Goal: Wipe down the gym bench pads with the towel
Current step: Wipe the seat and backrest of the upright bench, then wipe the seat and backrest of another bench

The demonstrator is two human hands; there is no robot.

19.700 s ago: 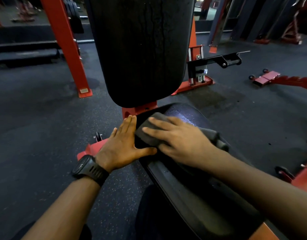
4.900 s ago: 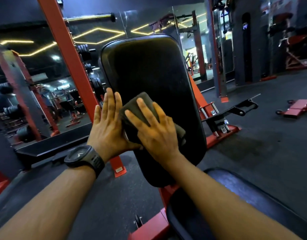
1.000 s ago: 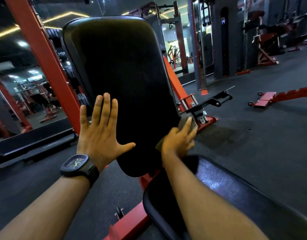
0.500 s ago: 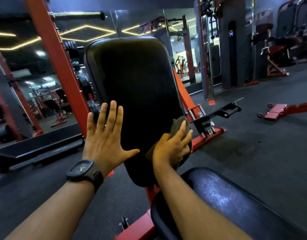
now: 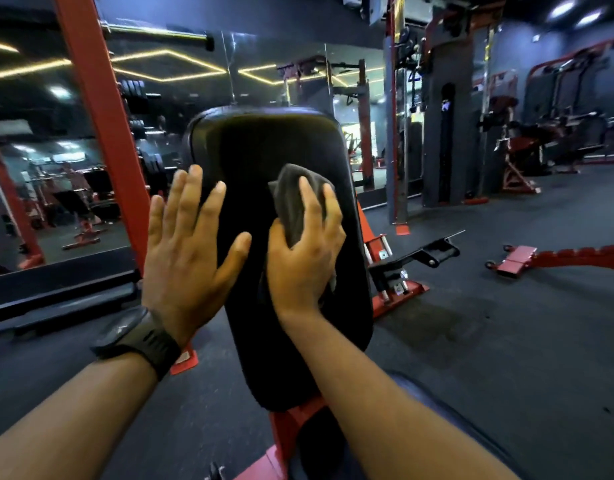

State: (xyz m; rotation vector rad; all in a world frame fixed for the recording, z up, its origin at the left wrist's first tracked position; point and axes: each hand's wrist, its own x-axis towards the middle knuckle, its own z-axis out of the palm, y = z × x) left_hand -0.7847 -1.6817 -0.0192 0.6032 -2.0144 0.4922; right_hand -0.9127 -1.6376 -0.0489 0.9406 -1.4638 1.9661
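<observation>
Right hand (image 5: 303, 261) is on the towel (image 5: 291, 195) - fingers (image 5: 310, 209) curled over it, thumb clamped on the fold, pressing it onto the upright back pad (image 5: 264, 143) right of centre, about mid-height. The towel is grey and bunched, and its top sticks up past my fingertips. Left hand (image 5: 191, 251) is released: fingers straight and spread, thumb out, palm towards the pad's left edge, holding nothing. Can't tell if the palm is actually in contact. Black watch (image 5: 136, 336) on the left wrist. The pad sits tilted on a red frame (image 5: 291, 424) - a red upright (image 5: 101, 116) stands just left of it, with a mirror wall (image 5: 56, 168) behind. Dark rubber floor (image 5: 506, 341) all round, and a second red bench frame (image 5: 558, 259) lies flat, well off to the right.
</observation>
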